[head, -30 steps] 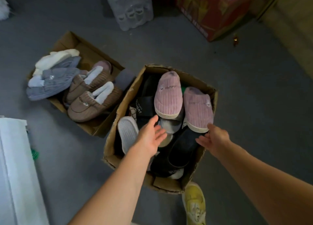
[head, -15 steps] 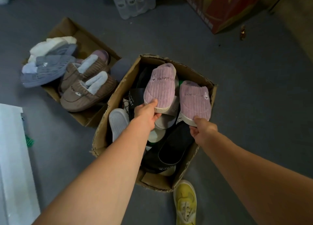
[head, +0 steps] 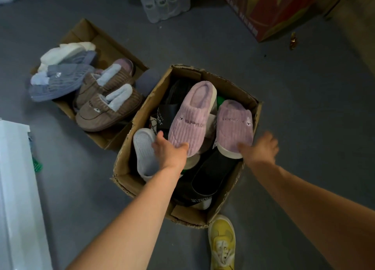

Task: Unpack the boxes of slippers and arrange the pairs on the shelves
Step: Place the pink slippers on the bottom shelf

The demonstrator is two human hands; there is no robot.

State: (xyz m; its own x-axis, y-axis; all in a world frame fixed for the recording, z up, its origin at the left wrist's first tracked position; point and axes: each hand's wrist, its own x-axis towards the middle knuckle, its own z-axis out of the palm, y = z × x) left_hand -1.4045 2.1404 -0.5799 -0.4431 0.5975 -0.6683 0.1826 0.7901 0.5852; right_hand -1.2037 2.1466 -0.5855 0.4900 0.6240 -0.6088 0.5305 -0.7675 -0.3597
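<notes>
Left hand [head: 169, 152] now gripping pink slipper [head: 190, 117], seemingly raised

- Floor [head: 304, 107]: plain grey, dim even light, soft shadows.
- Red carton [head: 269, 11] w/ yellow print, top right.
- Shrink-wrapped pack of bottles [head: 165, 1] at top centre, left of red carton.
- White panel [head: 16, 198] along left edge.
- Beige wall [head: 363, 26] at far right.

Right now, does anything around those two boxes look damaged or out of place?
The near box is worn: its rim is torn and frayed, and slippers are heaped in it unpaired. A grey slipper overhangs the far box edge. A small gold scrap lies on the floor.
</notes>
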